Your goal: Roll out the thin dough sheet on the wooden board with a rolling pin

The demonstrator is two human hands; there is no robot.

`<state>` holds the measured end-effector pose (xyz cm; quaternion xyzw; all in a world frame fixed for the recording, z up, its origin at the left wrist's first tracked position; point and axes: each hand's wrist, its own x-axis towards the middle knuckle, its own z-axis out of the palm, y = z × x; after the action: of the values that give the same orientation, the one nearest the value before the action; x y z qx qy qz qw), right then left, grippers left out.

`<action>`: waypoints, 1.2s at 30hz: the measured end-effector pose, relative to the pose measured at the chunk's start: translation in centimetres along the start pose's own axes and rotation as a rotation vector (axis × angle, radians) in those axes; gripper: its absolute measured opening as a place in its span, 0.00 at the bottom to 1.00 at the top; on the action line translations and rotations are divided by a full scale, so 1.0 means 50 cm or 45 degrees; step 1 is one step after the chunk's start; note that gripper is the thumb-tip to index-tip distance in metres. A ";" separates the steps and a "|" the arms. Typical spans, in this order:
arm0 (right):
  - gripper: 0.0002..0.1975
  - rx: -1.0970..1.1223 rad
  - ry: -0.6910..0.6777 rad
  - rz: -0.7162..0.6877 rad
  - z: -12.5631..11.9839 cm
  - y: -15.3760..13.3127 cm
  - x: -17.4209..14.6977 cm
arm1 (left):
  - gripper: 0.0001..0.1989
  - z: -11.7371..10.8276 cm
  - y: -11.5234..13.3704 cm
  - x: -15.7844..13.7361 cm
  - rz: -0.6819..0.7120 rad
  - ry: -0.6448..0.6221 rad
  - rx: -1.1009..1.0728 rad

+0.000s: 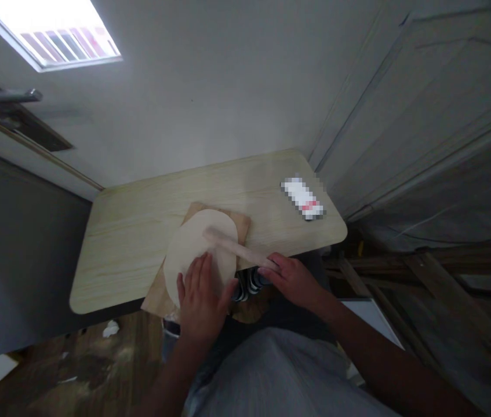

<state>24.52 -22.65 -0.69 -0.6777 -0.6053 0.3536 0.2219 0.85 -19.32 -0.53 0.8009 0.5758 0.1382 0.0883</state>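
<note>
A pale, flat, roughly round sheet (184,249) lies on a brown board (243,223) at the table's near edge; its material I cannot make out. On the round sheet's near part rests my left hand (204,295), open, its fingers laid flat and the thumb apart. My right hand (293,278) is closed around the near end of a wooden stick (245,252). The stick's thicker, rounded far end lies over the middle of the sheet, just beyond my left fingertips. Whether that end touches the sheet is hard to tell.
The narrow light-wood table (132,226) stands against a white door (228,104) with a metal handle (6,97). A blurred-out phone-shaped object (302,198) lies at its right end. Wooden beams (436,278) are at right, and white scraps (111,328) lie on the floor.
</note>
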 end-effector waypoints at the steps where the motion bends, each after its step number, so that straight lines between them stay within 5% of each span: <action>1: 0.16 0.045 0.019 0.014 -0.005 0.005 0.000 | 0.39 0.004 0.009 -0.018 0.042 -0.040 0.024; 6: 0.17 0.129 0.108 0.101 -0.025 0.015 0.005 | 0.33 0.009 -0.004 -0.050 0.159 -0.136 0.129; 19: 0.16 -0.021 0.084 0.038 -0.026 0.013 0.006 | 0.36 -0.069 -0.169 -0.001 0.335 -0.298 0.241; 28: 0.14 0.067 -0.038 0.034 -0.011 0.043 -0.065 | 0.30 -0.075 -0.188 0.032 0.374 -0.301 0.189; 36: 0.15 0.028 0.040 0.048 -0.029 0.034 -0.039 | 0.27 -0.067 -0.183 0.059 0.339 -0.269 0.165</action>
<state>26.69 -24.67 -0.57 -0.6920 -0.5849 0.3537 0.2323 -7.57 -13.63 0.24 0.8843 0.4598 0.0266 0.0775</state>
